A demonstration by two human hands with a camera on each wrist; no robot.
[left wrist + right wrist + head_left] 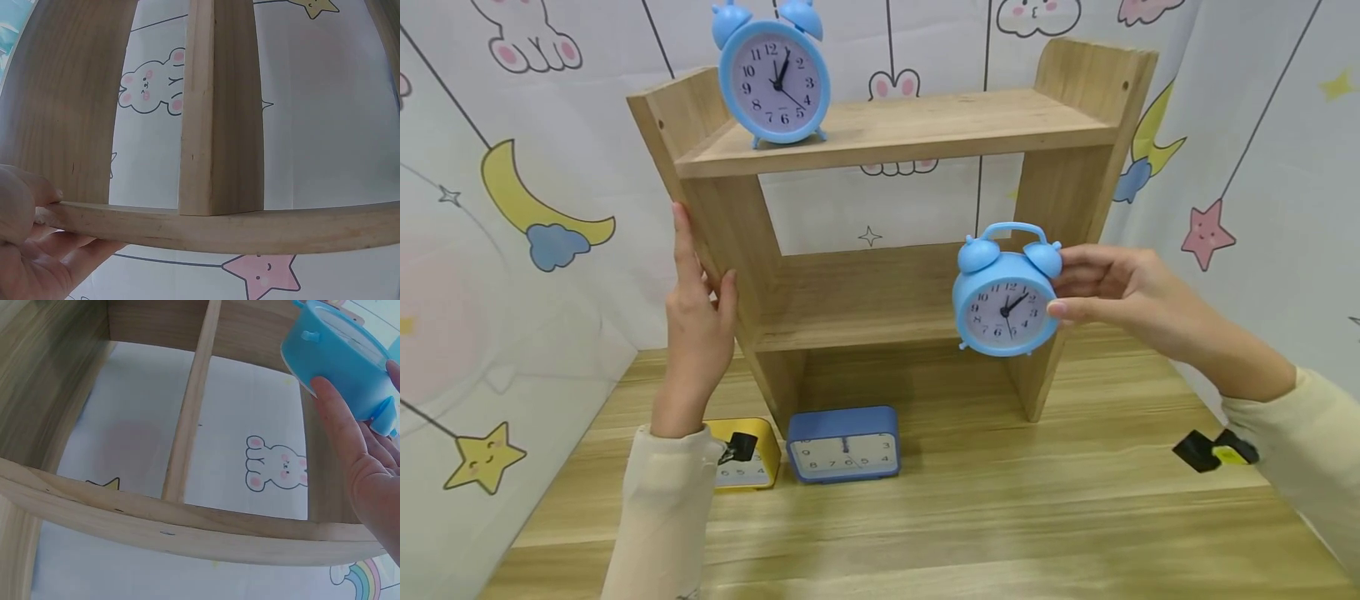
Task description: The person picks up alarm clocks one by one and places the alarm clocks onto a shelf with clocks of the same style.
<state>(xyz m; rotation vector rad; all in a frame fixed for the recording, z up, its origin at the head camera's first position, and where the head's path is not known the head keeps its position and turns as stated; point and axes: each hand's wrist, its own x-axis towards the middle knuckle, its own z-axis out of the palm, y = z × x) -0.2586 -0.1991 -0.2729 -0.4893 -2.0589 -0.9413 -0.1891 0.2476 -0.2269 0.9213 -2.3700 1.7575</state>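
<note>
My right hand [1123,287] holds a light blue twin-bell alarm clock [1006,308] by its right side, thumb on the front rim. The clock is upright, in front of the right end of the middle board of a wooden shelf [895,137]. In the right wrist view its blue casing [331,359] lies against the fingers. My left hand [696,329] grips the front edge of the shelf's left side panel, with thumb and fingers on opposite faces in the left wrist view. A matching blue twin-bell alarm clock [775,83] stands at the left end of the top board.
Below the shelf, a dark blue rectangular clock [842,421] stands at the left on the wood-grain table [970,517]. Beside it a yellow clock [760,433] is partly hidden by the left sleeve. A white curtain [1285,50] with cartoon prints hangs behind.
</note>
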